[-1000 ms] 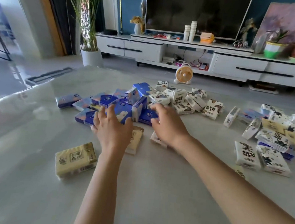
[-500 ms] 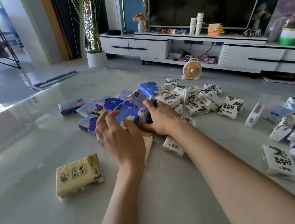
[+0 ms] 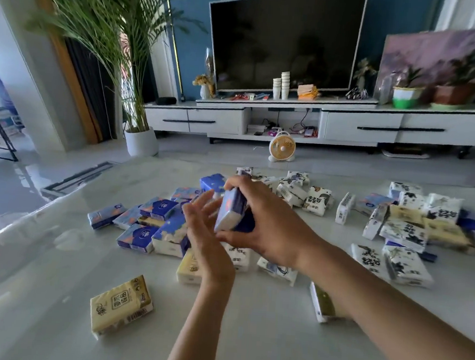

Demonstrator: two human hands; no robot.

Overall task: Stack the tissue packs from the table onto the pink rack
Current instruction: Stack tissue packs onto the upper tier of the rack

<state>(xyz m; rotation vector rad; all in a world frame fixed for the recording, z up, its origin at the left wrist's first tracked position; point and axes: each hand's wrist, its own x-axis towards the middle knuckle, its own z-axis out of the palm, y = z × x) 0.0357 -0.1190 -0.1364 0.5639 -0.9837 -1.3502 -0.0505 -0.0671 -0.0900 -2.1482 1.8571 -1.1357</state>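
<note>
My right hand grips a blue tissue pack, lifted on edge above the pile. My left hand is beside it with fingers spread, its fingertips near the pack's left face. Below them lie several blue packs on the grey table. White packs with black print lie behind, and more white and yellow packs are heaped to the right. A lone yellow pack lies near the front left. No pink rack is in view.
A yellow pack and a white pack lie under my arms. Another pack lies by my right forearm. Beyond the table are a small orange fan, a TV cabinet and a potted palm.
My right hand has picked a blue pack out of the pile and raised it. My left hand has lifted off the blue packs and opened beside it. The camera has tilted upward.
</note>
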